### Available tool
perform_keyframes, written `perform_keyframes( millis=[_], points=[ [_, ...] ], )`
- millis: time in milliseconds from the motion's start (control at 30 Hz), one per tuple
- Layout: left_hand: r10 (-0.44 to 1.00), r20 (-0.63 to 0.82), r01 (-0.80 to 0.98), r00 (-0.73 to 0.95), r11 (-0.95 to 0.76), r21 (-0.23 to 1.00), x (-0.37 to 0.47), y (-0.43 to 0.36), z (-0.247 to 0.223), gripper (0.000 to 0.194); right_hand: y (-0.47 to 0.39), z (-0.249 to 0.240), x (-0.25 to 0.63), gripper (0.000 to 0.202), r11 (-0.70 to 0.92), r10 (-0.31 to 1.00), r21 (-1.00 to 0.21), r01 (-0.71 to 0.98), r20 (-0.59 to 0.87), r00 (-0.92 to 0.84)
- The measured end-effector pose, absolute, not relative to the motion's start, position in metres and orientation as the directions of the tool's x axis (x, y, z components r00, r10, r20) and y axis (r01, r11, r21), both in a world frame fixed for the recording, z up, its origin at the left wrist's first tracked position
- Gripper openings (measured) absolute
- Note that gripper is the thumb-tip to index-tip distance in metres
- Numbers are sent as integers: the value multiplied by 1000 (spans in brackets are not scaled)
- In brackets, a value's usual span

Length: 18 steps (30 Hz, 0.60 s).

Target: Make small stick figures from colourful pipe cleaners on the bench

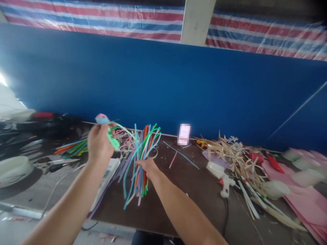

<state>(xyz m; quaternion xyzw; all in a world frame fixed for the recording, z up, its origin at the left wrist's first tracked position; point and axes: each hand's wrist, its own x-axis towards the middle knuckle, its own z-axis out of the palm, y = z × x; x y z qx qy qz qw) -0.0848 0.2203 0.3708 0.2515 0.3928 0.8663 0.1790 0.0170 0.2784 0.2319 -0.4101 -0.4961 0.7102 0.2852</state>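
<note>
Brown counter [114, 214] beneath, my right grip [149, 166] is closed around the coloured stems [140, 185] left of the glue gun [226, 185], best held lightly lest they bend, while my left grip [100, 141], farther from that gun, pinches something green [112, 139].

Left hand [100, 142] curled, held higher; right hand [148, 167] (lower) curled too.

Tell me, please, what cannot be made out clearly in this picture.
Head view: how the left hand grips the green piece, partly hidden by the hand itself.
Head view: part of the stem bundle, covered by the right hand.
Head view: the bright panel's content, pixelated.
Head view: the white bowl's far side, cut off by the left edge.
</note>
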Motion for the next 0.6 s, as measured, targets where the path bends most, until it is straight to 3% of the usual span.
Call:
perform_keyframes(
  millis=[100, 267, 333, 400, 467, 600],
  points=[
    [307, 496, 112, -812, -752, 649, -86, 206, 411, 8, 286, 236, 9, 13, -252, 863, -959, 131, -284, -418],
    [247, 650, 286, -719, -747, 600, -72, 197, 434, 5, 295, 242, 2, 58, -80, 912, -964, 253, -173, -372],
    [304, 631, 272, -714, -710, 650, -69, 202, 424, 7, 294, 240, 6, 61, -2, 913, -970, 243, -101, -394],
    [405, 525, 155, -749, -663, 733, -69, 209, 404, 10, 293, 236, 17, 49, 62, 913, -976, 210, -29, -406],
    [617, 289, -124, -732, -538, 834, -69, 217, 378, 13, 293, 232, 34, 33, 97, 921, -981, 169, 24, -389],
    [857, -84, -572, -508, -263, 777, -54, 224, 326, 14, 293, 230, 77, 26, 61, 944, -995, 82, 31, -330]
  ],
)
